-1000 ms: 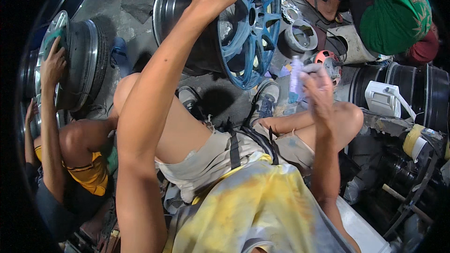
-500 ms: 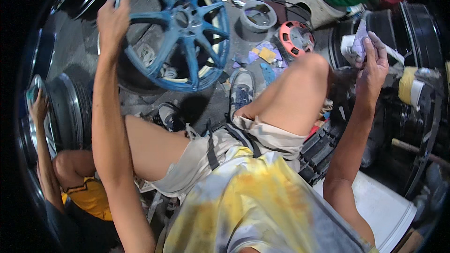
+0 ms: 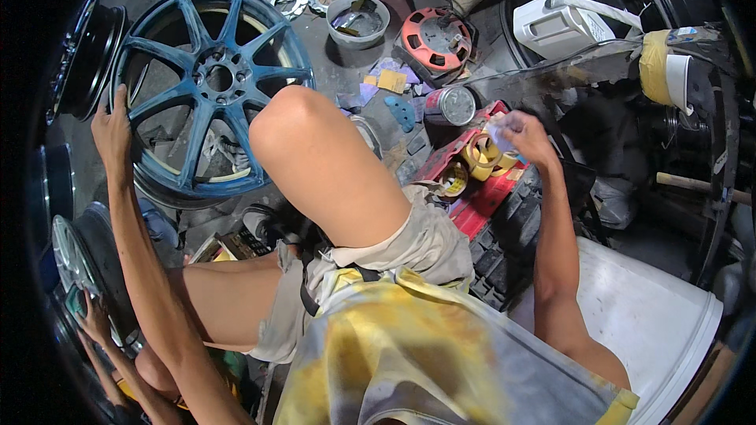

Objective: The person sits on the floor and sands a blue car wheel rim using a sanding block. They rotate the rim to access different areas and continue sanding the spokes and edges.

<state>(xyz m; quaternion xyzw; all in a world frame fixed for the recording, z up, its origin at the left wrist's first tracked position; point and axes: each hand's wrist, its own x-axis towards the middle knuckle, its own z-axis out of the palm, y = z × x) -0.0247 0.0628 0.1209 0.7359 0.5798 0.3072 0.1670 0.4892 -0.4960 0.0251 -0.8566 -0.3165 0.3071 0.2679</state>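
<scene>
Holding the blue wheel [image 3: 206, 88] by its left rim, the person's left hand [image 3: 113, 132] has its fingers wrapped on the edge, w/ the wheel standing tilted on the floor, far left. A sec ago that same hand was up high on the wheel and the wheel sat more in the middle; now it is over to the left and the hand is lower on the rim, so it looks like the wheel got turned or rolled a bit. The right hand [image 3: 521, 135] has come down from up by the white box [image 3: 557, 25] to the red tray [image 3: 480, 181] on the right. Its fingers pinch a small pale bit, prob. a scrap of paper or tape, can't tell which. Yellow tape rolls [image 3: 482, 159] lie just under it, and a spray can [image 3: 449, 105] lies near. Another person's hand [image 3: 93, 321] touches a silver wheel [image 3: 72, 261], near left.
</scene>
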